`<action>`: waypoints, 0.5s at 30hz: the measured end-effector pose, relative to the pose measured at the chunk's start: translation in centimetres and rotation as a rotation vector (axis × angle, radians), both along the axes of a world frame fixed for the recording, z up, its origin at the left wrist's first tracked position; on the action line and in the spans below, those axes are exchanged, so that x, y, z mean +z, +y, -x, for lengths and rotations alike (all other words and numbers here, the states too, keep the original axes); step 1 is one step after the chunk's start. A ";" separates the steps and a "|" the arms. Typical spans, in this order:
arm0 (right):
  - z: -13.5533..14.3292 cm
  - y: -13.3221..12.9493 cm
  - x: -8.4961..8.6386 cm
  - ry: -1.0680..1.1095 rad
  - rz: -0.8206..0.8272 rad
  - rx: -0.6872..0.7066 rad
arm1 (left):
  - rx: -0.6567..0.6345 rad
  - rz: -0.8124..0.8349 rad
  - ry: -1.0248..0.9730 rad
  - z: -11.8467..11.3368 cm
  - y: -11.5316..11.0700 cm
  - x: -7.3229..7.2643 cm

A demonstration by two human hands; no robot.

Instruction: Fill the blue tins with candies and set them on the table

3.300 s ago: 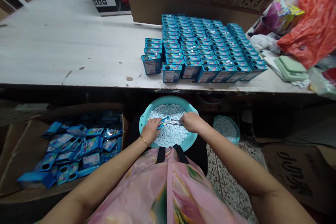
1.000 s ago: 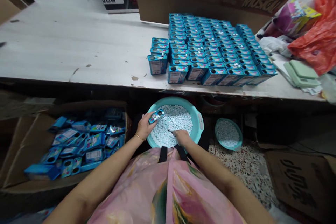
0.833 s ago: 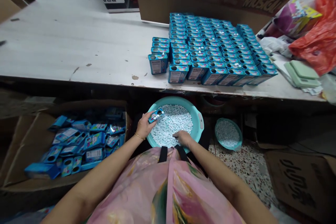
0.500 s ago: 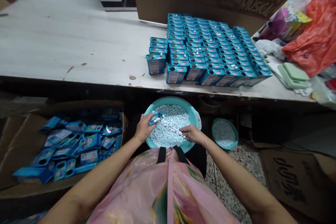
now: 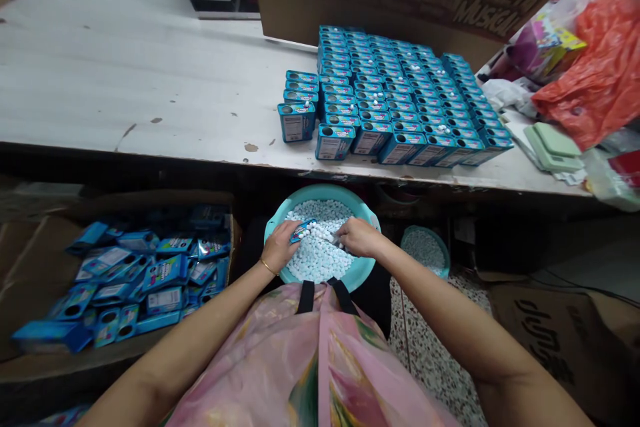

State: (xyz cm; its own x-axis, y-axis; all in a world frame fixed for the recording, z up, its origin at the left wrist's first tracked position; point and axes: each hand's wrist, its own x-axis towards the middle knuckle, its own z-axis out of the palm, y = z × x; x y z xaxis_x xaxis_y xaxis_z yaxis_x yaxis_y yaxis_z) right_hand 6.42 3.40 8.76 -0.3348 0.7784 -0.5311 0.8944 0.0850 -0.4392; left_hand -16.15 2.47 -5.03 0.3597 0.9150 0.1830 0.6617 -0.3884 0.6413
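Note:
In my lap sits a light turquoise basin filled with small white and pale-blue candies. My left hand is closed around a small blue candy box, tilted over the basin's left part, with white candies at its opening. My right hand is closed on what looks like a small scoop, its end pointing left among the candies towards the box. Fingers hide most of the scoop.
Rows of upright blue boxes stand on the white table, some with candies on top. At left, a carton holds loose blue boxes. A smaller basin of candies is on the floor at right. A green scale lies near orange bags.
My right hand has risen slightly and moved up from the basin's lower right, the scoop now showing near the box. The blue box has shifted slightly right and down.

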 end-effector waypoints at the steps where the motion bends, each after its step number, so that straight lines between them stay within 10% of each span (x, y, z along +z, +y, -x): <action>1: 0.1 0.1 0.0 -0.015 0.007 0.001 | -0.003 0.002 0.006 -0.1 0.0 0.0; 10: -1.7 -1.3 1.6 -0.043 -0.062 0.017 | -0.008 -0.004 -0.016 -0.2 0.5 -0.4; 15: -4.6 -3.1 -3.7 -0.128 -0.082 -0.072 | 0.034 -0.025 -0.038 0.1 0.5 -0.1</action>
